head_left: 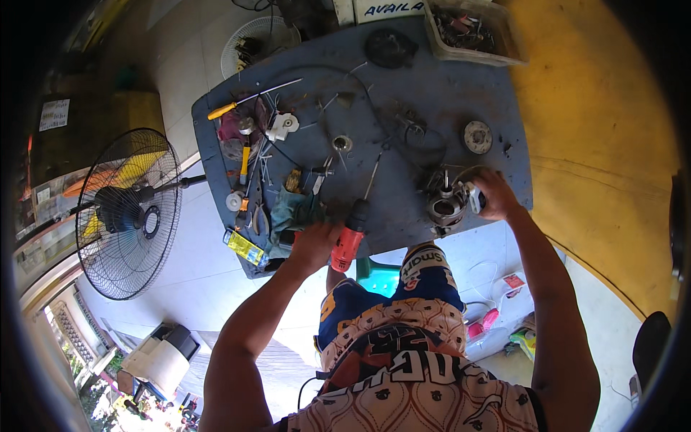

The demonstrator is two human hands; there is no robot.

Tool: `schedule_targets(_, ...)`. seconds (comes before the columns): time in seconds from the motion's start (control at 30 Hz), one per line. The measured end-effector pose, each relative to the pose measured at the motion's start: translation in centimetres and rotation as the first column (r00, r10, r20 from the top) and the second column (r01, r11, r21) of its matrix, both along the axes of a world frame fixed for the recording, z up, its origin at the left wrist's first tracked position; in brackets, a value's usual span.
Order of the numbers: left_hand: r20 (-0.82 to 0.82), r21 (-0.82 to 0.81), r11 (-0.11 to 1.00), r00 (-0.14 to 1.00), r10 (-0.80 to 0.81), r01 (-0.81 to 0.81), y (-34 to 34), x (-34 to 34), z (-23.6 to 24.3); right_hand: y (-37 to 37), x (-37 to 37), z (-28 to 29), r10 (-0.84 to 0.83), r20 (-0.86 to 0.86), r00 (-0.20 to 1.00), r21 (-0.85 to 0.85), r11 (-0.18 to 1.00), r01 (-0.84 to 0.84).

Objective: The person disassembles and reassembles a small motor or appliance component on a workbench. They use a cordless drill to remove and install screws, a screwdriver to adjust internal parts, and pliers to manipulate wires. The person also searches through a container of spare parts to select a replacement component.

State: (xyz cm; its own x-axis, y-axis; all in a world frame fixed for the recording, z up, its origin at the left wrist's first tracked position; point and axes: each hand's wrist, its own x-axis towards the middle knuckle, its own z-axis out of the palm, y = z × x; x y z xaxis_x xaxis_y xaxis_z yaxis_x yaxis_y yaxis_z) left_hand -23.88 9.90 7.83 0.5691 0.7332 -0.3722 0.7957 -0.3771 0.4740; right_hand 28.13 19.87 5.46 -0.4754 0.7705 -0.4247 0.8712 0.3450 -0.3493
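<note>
My left hand [315,245] is closed around a red and black power drill [347,246] at the table's near edge. A long thin driver bit [373,175] sticks out of its chuck, pointing away from me over the tabletop. To the right, an opened metal motor housing [446,207] with a short shaft sits on the table. My right hand [497,196] is beside that housing, fingers curled round a pale, rounded piece [475,198]. Whether this piece is joined to the motor I cannot tell.
On the table's left lie an orange-handled screwdriver [223,110], a hammer with a yellow handle [245,162], pliers [260,218], a teal cloth [291,210] and a yellow tube [245,247]. A round metal disc [477,137] lies at right, a parts bin [475,36] behind. A fan [129,214] stands left.
</note>
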Motion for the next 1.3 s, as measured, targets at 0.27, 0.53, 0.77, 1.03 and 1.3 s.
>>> schedule_targets(0.27,0.403,-0.354,0.913,0.849,0.343,-0.201,-2.0,2.1,9.2,-1.6,0.6,-2.4,-0.364,0.165,0.917,0.176,0.925,0.336)
schedule_targets(0.53,0.462,-0.736,0.637,0.517,0.721,-0.230,-7.5,-0.3,5.2,-8.0,-2.2,2.3,-0.501,-0.112,0.858,0.179,0.839,0.513)
schedule_targets(0.77,0.560,-0.703,0.689,0.458,0.690,-0.179,-8.4,0.6,1.0,-10.4,-3.9,1.3,-0.125,-0.088,0.988,0.267,0.953,0.144)
schedule_targets(1.03,0.704,-0.099,0.969,0.673,0.229,-0.226,-10.7,1.3,-8.4,-9.3,-1.3,-3.8,0.141,-0.265,0.954,0.528,0.849,0.021)
schedule_targets(1.3,0.555,0.019,0.996,0.829,0.062,-0.087,-13.8,2.1,-11.0,-10.3,-1.2,-5.3,0.121,-0.333,0.935,0.572,0.815,0.098)
